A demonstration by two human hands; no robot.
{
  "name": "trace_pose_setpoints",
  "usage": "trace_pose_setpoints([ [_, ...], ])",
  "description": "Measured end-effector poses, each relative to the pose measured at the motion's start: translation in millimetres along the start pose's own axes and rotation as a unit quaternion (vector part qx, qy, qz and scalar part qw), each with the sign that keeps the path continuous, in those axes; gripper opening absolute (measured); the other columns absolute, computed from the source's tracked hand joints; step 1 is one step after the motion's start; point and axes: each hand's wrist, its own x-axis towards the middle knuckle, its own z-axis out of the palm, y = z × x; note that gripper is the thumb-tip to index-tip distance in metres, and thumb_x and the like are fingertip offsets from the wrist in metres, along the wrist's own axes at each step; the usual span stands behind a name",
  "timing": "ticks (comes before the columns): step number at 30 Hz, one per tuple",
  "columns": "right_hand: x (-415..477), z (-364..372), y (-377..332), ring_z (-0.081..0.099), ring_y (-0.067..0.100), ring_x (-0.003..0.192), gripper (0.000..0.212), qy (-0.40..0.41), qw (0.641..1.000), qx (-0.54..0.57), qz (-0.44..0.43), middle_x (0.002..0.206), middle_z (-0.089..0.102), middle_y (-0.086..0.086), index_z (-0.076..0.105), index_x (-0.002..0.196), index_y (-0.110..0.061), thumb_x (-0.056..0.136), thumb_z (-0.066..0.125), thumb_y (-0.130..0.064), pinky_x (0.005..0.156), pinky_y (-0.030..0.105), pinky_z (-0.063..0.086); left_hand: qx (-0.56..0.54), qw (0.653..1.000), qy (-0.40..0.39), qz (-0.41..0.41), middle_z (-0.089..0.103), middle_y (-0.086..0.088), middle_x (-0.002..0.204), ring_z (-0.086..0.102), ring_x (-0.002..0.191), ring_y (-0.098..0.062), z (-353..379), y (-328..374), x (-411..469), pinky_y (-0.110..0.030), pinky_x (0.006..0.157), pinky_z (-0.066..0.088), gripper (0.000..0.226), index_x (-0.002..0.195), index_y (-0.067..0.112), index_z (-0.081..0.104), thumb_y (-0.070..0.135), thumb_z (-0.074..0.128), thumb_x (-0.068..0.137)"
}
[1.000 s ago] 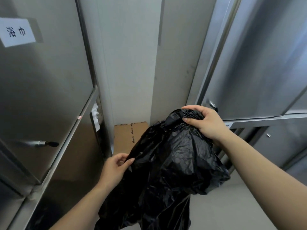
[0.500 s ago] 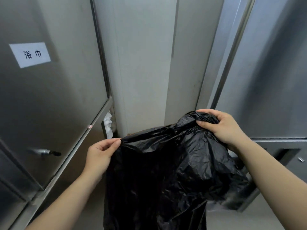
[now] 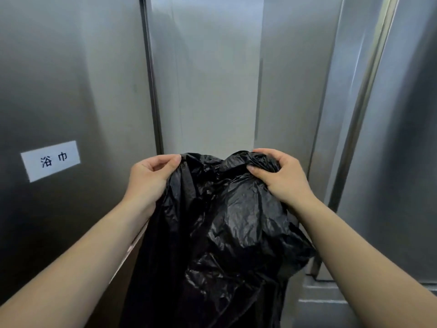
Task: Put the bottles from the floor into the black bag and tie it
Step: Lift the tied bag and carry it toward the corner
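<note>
A crinkled black bag (image 3: 220, 235) hangs in front of me, held up by its top edge and filling the lower middle of the view. My left hand (image 3: 147, 176) pinches the left part of the rim between thumb and fingers. My right hand (image 3: 281, 174) grips a bunched handful of the rim on the right. No bottles are visible; the floor is hidden behind the bag and my arms.
A steel cabinet door (image 3: 71, 91) with a white paper label (image 3: 50, 159) stands close on the left. A pale wall panel (image 3: 212, 79) is straight ahead. More steel doors and a frame (image 3: 390, 138) close in on the right.
Both hands have lifted the bag higher and the view has tilted up. My left hand moved from the bag's lower side to its rim. The cardboard box and cabinet handle dropped out of view.
</note>
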Motion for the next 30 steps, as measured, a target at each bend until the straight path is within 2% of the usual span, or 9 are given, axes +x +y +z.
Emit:
trace_pose_setpoints([
  [6, 63, 39, 10, 0.056, -0.019, 0.069, 0.029, 0.045, 0.999, -0.019, -0.015, 0.083, 0.063, -0.021, 0.066, 0.100, -0.024, 0.075, 0.077, -0.014, 0.064, -0.004, 0.039, 0.003, 0.999, -0.035, 0.007, 0.072, 0.006, 0.066, 0.064, 0.062, -0.007, 16, -2, 92, -0.025, 0.071, 0.051, 0.013, 0.066, 0.023, 0.074, 0.020, 0.073, 0.078],
  [10, 112, 58, 15, 0.060, -0.003, 0.079, 0.031, 0.084, 0.996, -0.030, -0.013, 0.089, 0.065, -0.012, 0.066, 0.105, -0.021, 0.076, 0.076, -0.014, 0.065, -0.004, 0.040, 0.026, 0.998, -0.058, 0.030, 0.070, 0.001, 0.075, 0.062, 0.072, -0.013, 29, -4, 154, -0.037, 0.089, 0.051, 0.008, 0.069, 0.021, 0.072, 0.021, 0.074, 0.077],
  [12, 135, 65, 20, 0.061, 0.003, 0.084, 0.033, 0.109, 0.993, -0.040, -0.016, 0.093, 0.066, -0.008, 0.066, 0.108, -0.020, 0.076, 0.076, -0.015, 0.066, -0.005, 0.040, 0.035, 0.996, -0.067, 0.039, 0.071, 0.000, 0.077, 0.063, 0.076, -0.015, 34, -7, 180, -0.039, 0.092, 0.050, 0.007, 0.071, 0.022, 0.072, 0.024, 0.075, 0.077],
  [16, 176, 78, 29, 0.059, -0.001, 0.082, 0.036, 0.135, 0.989, -0.056, -0.025, 0.093, 0.064, -0.009, 0.066, 0.110, -0.020, 0.076, 0.076, -0.015, 0.064, -0.006, 0.038, 0.064, 0.993, -0.049, 0.088, 0.069, 0.006, 0.072, 0.062, 0.070, -0.008, 48, -19, 223, -0.029, 0.080, 0.052, 0.010, 0.069, 0.026, 0.070, 0.027, 0.075, 0.077],
  [19, 203, 84, 34, 0.058, -0.003, 0.081, 0.037, 0.142, 0.987, -0.069, -0.029, 0.093, 0.064, -0.011, 0.065, 0.110, -0.022, 0.076, 0.076, -0.015, 0.067, -0.004, 0.039, 0.081, 0.990, -0.044, 0.111, 0.067, 0.009, 0.068, 0.060, 0.065, -0.003, 56, -28, 246, -0.021, 0.072, 0.046, 0.012, 0.067, 0.029, 0.068, 0.028, 0.074, 0.078],
  [22, 218, 89, 45, 0.061, 0.004, 0.089, 0.037, 0.150, 0.985, -0.077, -0.029, 0.095, 0.065, -0.011, 0.065, 0.110, -0.026, 0.075, 0.077, -0.017, 0.080, 0.011, 0.042, 0.088, 0.989, -0.047, 0.109, 0.067, 0.008, 0.071, 0.060, 0.069, -0.005, 58, -42, 261, -0.020, 0.073, 0.044, 0.011, 0.069, 0.030, 0.068, 0.029, 0.073, 0.079],
  [24, 224, 94, 59, 0.061, 0.005, 0.091, 0.038, 0.145, 0.986, -0.077, -0.030, 0.095, 0.064, -0.012, 0.064, 0.109, -0.027, 0.075, 0.077, -0.017, 0.084, 0.015, 0.044, 0.098, 0.989, -0.041, 0.099, 0.068, 0.008, 0.075, 0.061, 0.074, -0.007, 53, -59, 266, -0.019, 0.071, 0.044, 0.010, 0.070, 0.032, 0.068, 0.031, 0.073, 0.078],
  [27, 228, 105, 90, 0.061, 0.003, 0.090, 0.039, 0.128, 0.988, -0.090, -0.016, 0.093, 0.063, -0.015, 0.064, 0.111, -0.026, 0.075, 0.076, -0.016, 0.080, 0.008, 0.042, 0.132, 0.988, -0.045, 0.059, 0.070, 0.006, 0.079, 0.064, 0.075, -0.009, 42, -98, 265, -0.020, 0.068, 0.046, 0.008, 0.071, 0.032, 0.069, 0.035, 0.073, 0.077],
  [30, 222, 118, 127, 0.060, 0.004, 0.090, 0.040, 0.108, 0.987, -0.116, 0.007, 0.093, 0.063, -0.012, 0.065, 0.112, -0.022, 0.075, 0.076, -0.012, 0.074, -0.001, 0.038, 0.178, 0.981, -0.071, 0.011, 0.066, 0.007, 0.072, 0.061, 0.070, -0.012, 31, -147, 255, -0.022, 0.066, 0.047, 0.009, 0.071, 0.031, 0.068, 0.030, 0.074, 0.077],
])
